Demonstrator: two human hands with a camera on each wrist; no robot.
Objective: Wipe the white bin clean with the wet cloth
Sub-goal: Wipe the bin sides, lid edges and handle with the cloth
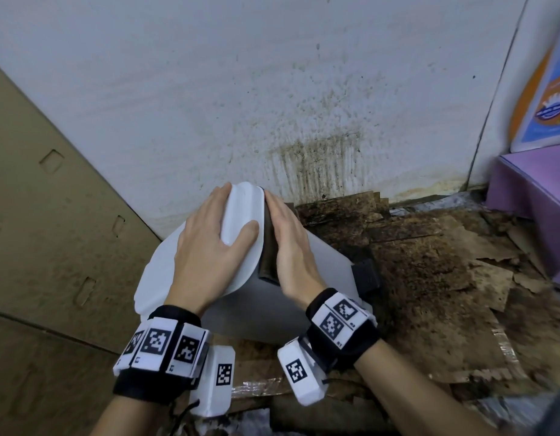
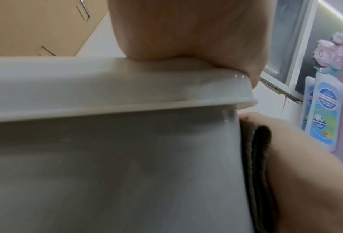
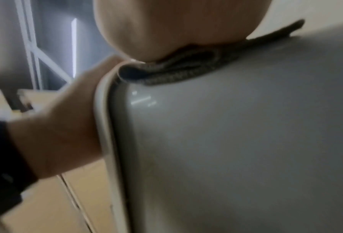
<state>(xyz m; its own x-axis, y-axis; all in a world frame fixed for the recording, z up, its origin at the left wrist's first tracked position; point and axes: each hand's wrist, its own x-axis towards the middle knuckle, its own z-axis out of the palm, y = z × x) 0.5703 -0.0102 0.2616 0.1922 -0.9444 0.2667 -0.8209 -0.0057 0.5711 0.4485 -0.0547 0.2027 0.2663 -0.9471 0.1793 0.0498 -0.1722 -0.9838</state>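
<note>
The left hand (image 1: pixel 209 243) lies flat with straight fingers on the lid (image 1: pixel 241 221) of the white bin (image 1: pixel 272 306). The right hand (image 1: pixel 291 247), fingers also straight, presses the dark cloth (image 1: pixel 267 262) against the bin's side, seemingly just under the lid's rim. The bin stands on stained cardboard (image 1: pixel 430 278) by a spattered wall (image 1: pixel 304 105).

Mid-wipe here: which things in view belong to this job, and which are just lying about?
In the job:
white bin
lid under left hand
dark cloth pressed by right hand

Lying about:
torn cardboard
stained wall
purple box
bottles
</note>
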